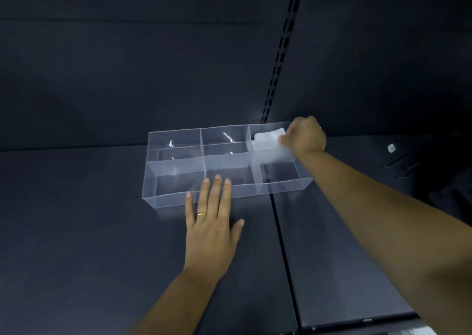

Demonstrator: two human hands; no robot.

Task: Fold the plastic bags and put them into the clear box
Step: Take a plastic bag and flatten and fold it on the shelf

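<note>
A clear box (173, 199) with six compartments lies on a dark shelf. My right hand (305, 136) reaches over its far right corner and pinches a folded white plastic bag (267, 140), which sits in the far right compartment. The other compartments look empty. My left hand (210, 222) lies flat with straight fingers on the shelf, its fingertips against the box's near wall at the middle. A gold ring is on one finger.
The dark shelf (76, 232) has a seam (283, 245) running front to back under the box's right end. A slotted upright (279, 51) rises behind. A small pale scrap (391, 148) lies far right.
</note>
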